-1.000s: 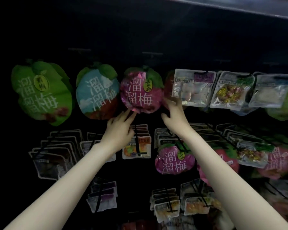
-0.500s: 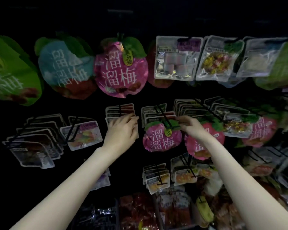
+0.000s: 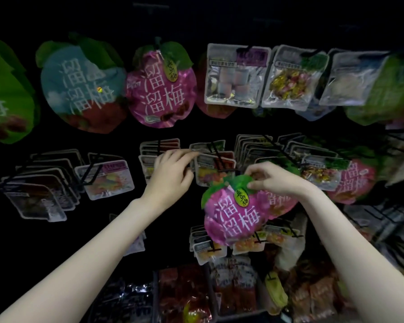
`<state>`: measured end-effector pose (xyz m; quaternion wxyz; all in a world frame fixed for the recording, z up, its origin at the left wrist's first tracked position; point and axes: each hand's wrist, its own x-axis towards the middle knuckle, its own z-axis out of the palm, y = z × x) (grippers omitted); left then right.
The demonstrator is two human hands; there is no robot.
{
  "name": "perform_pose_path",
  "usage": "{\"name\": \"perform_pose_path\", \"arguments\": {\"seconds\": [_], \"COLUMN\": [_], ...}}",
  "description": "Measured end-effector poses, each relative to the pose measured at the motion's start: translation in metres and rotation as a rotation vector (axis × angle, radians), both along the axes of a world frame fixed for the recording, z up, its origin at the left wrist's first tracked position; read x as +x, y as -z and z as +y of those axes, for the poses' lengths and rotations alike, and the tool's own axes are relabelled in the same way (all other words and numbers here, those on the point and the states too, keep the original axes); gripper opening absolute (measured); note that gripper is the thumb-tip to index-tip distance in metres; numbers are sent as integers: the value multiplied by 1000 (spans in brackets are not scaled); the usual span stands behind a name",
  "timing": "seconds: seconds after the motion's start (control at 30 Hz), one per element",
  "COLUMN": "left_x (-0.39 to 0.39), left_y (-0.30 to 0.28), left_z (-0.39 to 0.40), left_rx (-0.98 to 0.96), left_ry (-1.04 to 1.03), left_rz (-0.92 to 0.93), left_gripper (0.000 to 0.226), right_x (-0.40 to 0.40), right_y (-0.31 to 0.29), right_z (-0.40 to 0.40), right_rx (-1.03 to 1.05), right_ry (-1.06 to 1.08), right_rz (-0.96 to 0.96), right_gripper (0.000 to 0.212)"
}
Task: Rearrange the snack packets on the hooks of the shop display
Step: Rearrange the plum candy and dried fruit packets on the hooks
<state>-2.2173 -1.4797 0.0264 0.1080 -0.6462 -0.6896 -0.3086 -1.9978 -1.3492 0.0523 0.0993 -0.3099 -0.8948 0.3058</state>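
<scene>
Left hand (image 3: 170,176), centre frame: your fingers pinch the top of the clear packets (image 3: 216,169) on their hook (image 3: 216,157) | Right hand (image 3: 273,180): grips the pink packet (image 3: 233,215) by its leaf top (off any hook, seemingly), centre-right | Risk: thin pinch could slip; neighbouring packets may snag the hole when rehanging.

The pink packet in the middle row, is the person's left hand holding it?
No, the right hand pinches the pink packet by its green leaf top, while the left hand reaches to the clear packets beside it.
</scene>
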Motion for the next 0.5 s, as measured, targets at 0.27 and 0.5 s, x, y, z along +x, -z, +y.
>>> {"name": "perform_pose_path", "arguments": {"seconds": [0.27,0.5], "left_x": [26,6], "left_y": [-64,-113], "left_z": [3,-21], "left_rx": [225,633], "left_ry": [201,-92], "left_rz": [-647,-274], "left_gripper": [21,40], "right_x": [-15,-87], "right_y": [-89,-121], "right_z": [-21,-40], "right_rx": [592,931], "right_ry": [-37,-138], "right_rz": [460,746], "right_gripper": [25,32]}}
